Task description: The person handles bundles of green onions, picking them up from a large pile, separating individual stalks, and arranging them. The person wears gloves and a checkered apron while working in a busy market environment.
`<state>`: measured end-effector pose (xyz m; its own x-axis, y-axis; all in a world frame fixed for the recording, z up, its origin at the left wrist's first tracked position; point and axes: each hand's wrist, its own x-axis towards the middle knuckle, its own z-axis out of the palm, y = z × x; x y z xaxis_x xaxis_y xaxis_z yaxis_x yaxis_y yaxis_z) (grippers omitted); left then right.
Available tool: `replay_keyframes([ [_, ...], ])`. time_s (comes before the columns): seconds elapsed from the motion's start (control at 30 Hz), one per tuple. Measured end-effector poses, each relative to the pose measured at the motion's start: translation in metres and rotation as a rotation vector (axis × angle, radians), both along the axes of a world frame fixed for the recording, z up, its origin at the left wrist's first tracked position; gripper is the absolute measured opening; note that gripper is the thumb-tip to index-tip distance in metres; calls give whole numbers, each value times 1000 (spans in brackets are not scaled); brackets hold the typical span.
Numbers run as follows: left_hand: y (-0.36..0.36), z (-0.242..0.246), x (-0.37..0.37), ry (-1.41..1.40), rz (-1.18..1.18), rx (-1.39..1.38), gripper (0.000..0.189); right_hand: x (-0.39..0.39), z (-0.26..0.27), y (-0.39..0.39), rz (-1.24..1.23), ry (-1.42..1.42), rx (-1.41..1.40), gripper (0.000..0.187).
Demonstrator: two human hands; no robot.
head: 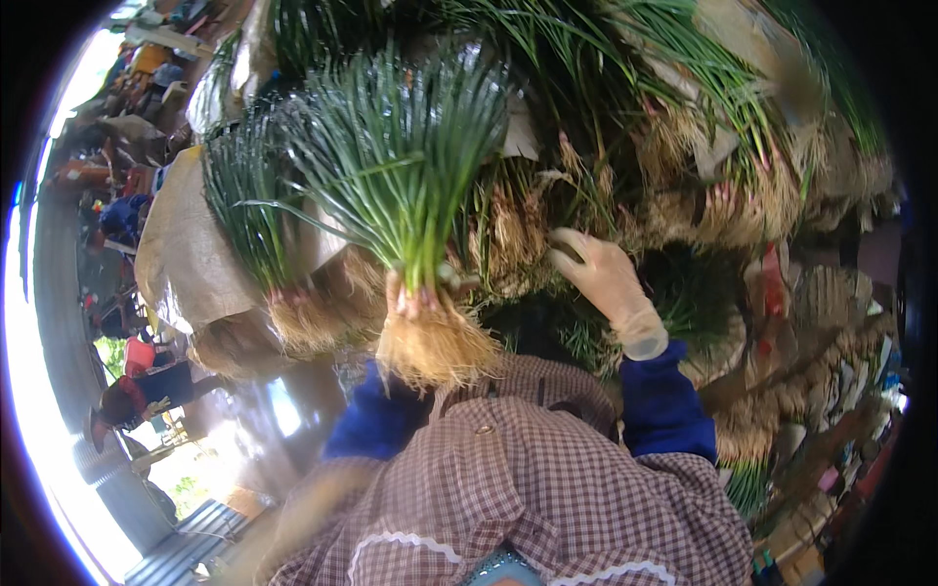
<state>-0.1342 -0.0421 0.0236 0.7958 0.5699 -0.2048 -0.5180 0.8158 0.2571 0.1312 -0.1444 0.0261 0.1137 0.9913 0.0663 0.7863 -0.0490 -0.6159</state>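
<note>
A large bunch of green onions (418, 190) is raised in front of my chest, leaves fanned away from me and pale roots hanging toward me. Around the base of its stalks is my left hand (393, 284), mostly hidden behind the roots. My right hand (604, 275), in a pale glove, is to the right of the bunch with thumb and fingers apart and nothing visible between them. Its fingertips are close to smaller green onions (513, 227) with tangled roots; whether they touch cannot be told.
Another green onion bunch (256, 212) lies at left on a pale sheet (190, 249). More green onions (755, 146) are heaped at the far right. Rows of rooted bunches (755, 421) lie beside me at right. A person (150, 392) is at the left.
</note>
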Motion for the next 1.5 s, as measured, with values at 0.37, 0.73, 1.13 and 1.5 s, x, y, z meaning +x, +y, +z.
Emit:
replay_keyframes([
  [0.37, 6, -7, -36, 425, -207, -24, 42, 45, 97, 205, -310, 608, 646, 33],
  [0.73, 64, 125, -8, 330, -58, 679, 56, -177, 114, 40, -130, 511, 283, 99],
  [1.13, 200, 38, -183, 510, 11, 330, 37, -297, 52, 193, 79, 949, 62, 91],
  [1.5, 217, -2, -257, 852, -437, 441, 26, -325, -58, 180, -198, 1384, -182, 46],
])
